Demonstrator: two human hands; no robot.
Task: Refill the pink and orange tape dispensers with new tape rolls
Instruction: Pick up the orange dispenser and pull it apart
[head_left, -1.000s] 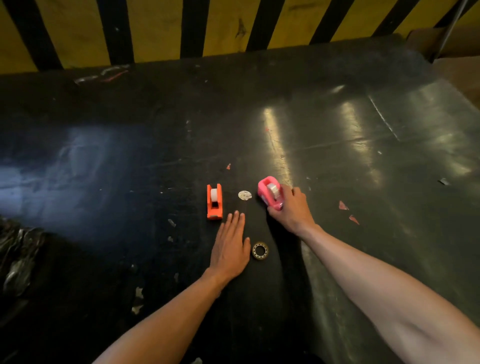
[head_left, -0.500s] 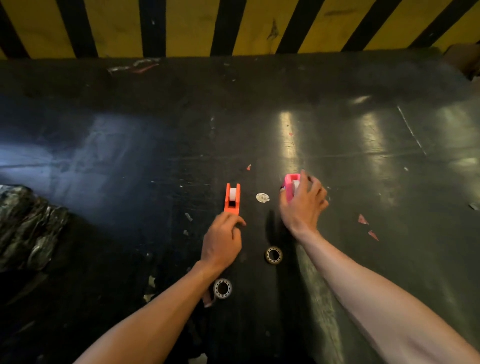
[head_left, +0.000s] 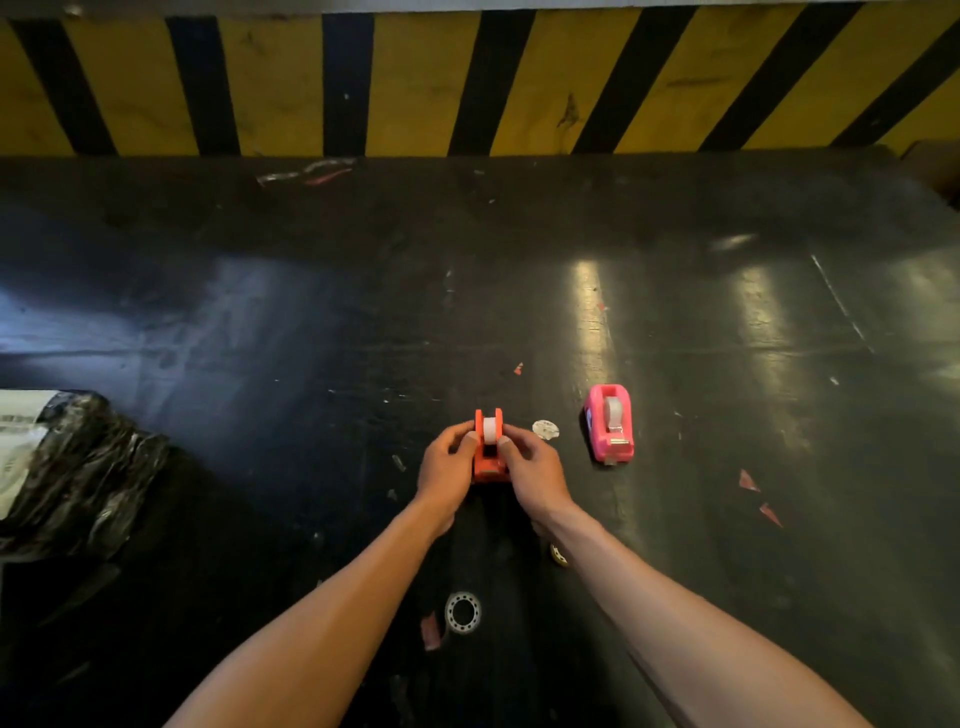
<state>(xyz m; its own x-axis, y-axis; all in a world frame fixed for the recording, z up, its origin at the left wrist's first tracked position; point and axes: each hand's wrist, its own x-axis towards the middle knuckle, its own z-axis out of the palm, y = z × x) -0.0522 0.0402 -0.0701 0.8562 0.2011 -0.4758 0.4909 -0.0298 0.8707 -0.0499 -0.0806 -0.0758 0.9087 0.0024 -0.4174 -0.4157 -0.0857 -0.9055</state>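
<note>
While both hands pinch it, the orange dispenser (head_left: 489, 451) carries a white roll (head_left: 489, 427).

Work surface: dark, glossy, scuffed black table (head_left: 675, 291) with light glare streaks, backed by a yellow-and-black striped wall (head_left: 415, 78). Resting on it: orange tape dispenser (head_left: 489, 457) near centre, small white disc (head_left: 545, 429) just right of it, pink tape dispenser (head_left: 609, 423) further right and standing apart, each dispenser carrying a whitish roll. Nearer edge: empty ring-shaped tape core (head_left: 463, 612), second core (head_left: 558, 555) mostly hidden by the right forearm, crumpled black plastic wrap (head_left: 78, 478) at far left, red scraps (head_left: 748, 480) at right.
</note>
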